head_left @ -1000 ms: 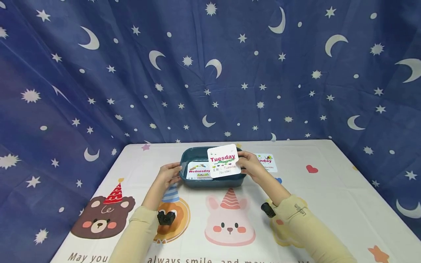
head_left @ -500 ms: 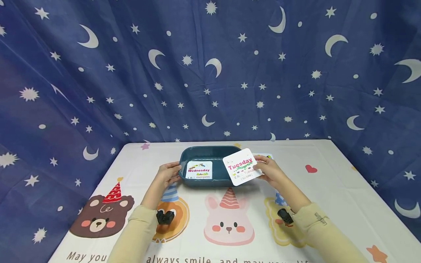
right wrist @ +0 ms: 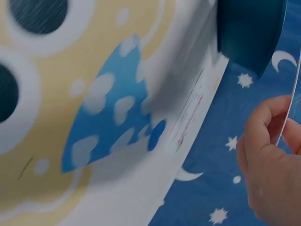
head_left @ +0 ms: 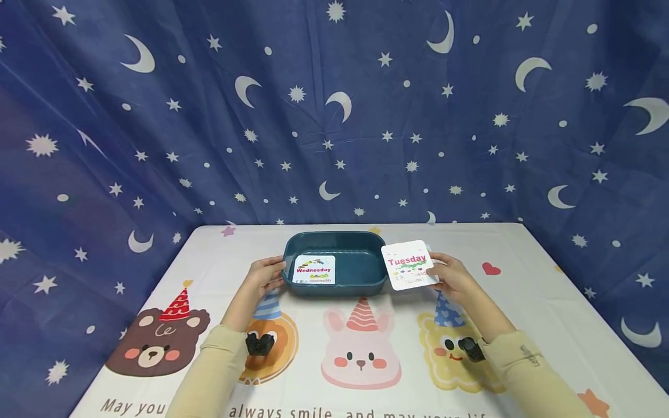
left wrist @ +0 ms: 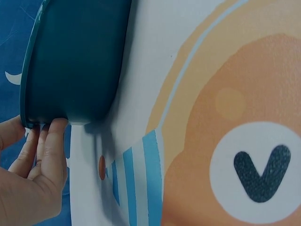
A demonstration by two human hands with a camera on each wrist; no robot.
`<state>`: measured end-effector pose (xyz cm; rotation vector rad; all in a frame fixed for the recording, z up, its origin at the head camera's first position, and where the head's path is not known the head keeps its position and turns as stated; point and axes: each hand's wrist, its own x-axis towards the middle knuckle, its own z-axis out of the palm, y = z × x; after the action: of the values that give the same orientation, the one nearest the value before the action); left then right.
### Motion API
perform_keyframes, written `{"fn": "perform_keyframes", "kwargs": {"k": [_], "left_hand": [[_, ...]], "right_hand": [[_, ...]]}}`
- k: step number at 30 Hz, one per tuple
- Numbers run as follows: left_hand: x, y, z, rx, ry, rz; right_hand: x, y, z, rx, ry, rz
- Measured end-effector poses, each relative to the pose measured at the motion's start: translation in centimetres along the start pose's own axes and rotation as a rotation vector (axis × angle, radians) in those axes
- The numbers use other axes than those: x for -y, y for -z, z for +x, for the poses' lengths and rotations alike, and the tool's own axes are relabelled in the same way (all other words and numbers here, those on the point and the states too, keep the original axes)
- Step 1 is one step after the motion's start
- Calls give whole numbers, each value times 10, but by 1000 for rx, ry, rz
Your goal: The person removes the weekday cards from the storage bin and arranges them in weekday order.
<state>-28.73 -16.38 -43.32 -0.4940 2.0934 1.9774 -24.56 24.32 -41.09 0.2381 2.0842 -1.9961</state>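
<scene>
My left hand [head_left: 264, 275] pinches the left end of a dark teal plastic basin [head_left: 360, 267]. In the left wrist view its thumb and fingertips meet the basin's rim. Inside the basin, at the left, lies a white card [head_left: 315, 270] printed "Wednesday". Just right of the basin, my right hand [head_left: 452, 276] pinches the right edge of a white card [head_left: 407, 265] printed "Tuesday", lifted above the table. The right wrist view shows this card edge-on between thumb and fingers. A flat printed card [right wrist: 189, 113] lies on the table there; the Tuesday card hides most of it from the head view.
The table bears a white cloth [head_left: 522, 290] printed with cartoon animals, hearts and stars. A dark blue curtain [head_left: 334, 157] with moons and stars hangs behind the table's back edge. Black wrist devices [head_left: 473, 349] sit at both cuffs.
My right hand has carried the Tuesday card rightward from over the basin to beside it, covering the Monday card on the table. My left hand keeps its hold on the basin.
</scene>
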Motion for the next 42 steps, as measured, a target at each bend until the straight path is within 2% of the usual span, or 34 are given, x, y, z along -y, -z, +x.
{"fn": "perform_keyframes", "kwargs": {"k": [6,12,20,27,36,42], "left_hand": [[0,1,0,10,-10,-2],[-1,1,-3,2,-11,0],[-1,1,-3,-6,-11,6],[1,2,0,6,-10,-7],[2,4,0,5,-23,-22],[2,2,0,3,-22,-21]], "right_hand": [[-8,16,-3,-63,-24,-30],[-16,36,-6,-101,-7,-77],[-27,60,-6,-152,3,-75],[-31,74,-2,-257,-21,-63],[-31,87,15,-317,2,-28],[-39,106,38,-355,17,7]]}}
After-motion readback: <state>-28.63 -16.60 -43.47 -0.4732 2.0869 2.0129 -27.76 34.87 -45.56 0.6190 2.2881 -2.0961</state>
